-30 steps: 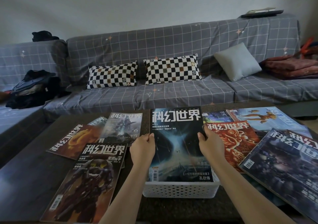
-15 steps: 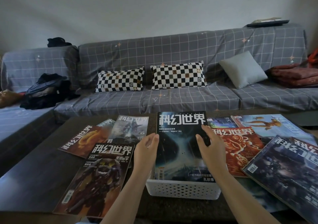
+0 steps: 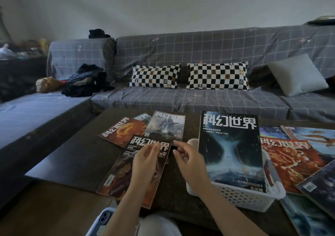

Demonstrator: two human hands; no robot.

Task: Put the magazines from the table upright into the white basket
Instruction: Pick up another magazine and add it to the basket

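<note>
Both hands empty. Left hand hovers with relaxed fingers over the dark-cover magazine lying flat on the table; contact unclear. Right hand just beside it, fingers loosely spread, holding nothing. Right of the right hand: white basket with one blue-cover magazine standing upright in it. Beyond the left hand: orange magazine and grey magazine, flat, overlapping. Right of the basket: red magazine plus more, flat.
</note>
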